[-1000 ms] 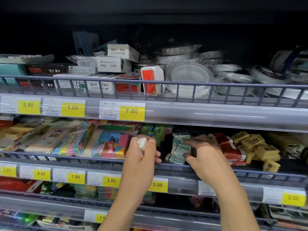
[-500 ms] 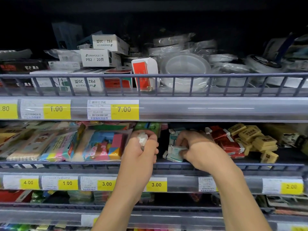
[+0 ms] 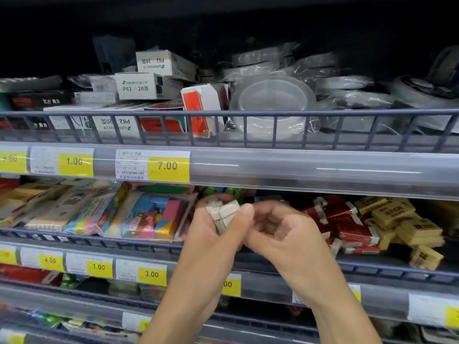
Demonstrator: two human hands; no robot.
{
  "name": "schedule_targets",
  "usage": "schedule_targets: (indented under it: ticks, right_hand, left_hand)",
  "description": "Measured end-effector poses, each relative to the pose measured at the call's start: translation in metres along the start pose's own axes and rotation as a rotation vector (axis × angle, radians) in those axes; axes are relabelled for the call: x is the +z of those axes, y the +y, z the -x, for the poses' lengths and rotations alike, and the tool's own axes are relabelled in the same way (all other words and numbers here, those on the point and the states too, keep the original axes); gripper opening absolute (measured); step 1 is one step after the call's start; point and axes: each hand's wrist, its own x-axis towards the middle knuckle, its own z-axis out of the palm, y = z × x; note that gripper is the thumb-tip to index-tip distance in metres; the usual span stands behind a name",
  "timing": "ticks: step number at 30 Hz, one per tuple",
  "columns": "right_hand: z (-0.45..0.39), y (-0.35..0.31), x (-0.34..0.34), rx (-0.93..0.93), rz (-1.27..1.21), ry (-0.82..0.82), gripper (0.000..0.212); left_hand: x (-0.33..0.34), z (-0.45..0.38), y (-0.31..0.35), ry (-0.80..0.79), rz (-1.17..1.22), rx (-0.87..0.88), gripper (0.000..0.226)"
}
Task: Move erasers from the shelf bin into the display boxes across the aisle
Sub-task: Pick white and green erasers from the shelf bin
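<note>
**Erasers gathered at the middle shelf**

We see the middle shelf (image 3: 273, 263) holding red and yellow erasers (image 3: 357, 232) right of our hands. Our left hand (image 3: 211, 244) grips several white erasers (image 3: 224, 213); our right hand (image 3: 280, 234), fingers curled, touches them, its hold unclear.

A stationery aisle in a retail shop. Tiered shelves with wire front rails (image 3: 273, 112) carry clear label strips holding yellow price tags (image 3: 168, 167) such as 1.00, 3.00 and 7.00. Stock includes boxed goods (image 3: 146, 86), wrapped tape rolls (image 3: 273, 100), colourful packs (image 3: 151, 214) and loose erasers (image 3: 402, 219).
</note>
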Motion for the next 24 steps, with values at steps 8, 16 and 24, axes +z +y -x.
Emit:
schedule_targets:
  ticks: [8, 16, 24]
  right_hand:
    - [-0.003, -0.002, -0.006, -0.106, 0.283, 0.027, 0.022]
    - [-0.022, 0.002, -0.041, 0.243, 1.128, 0.18, 0.038]
    - [-0.038, -0.003, -0.032, 0.349, 1.369, -0.008, 0.041]
  left_hand:
    - [-0.011, -0.008, 0.001, 0.041, -0.076, 0.015, 0.028]
    - [-0.026, -0.024, 0.01, -0.041, -0.139, 0.05, 0.026]
    - [-0.032, -0.026, 0.008, -0.051, -0.185, -0.029, 0.036]
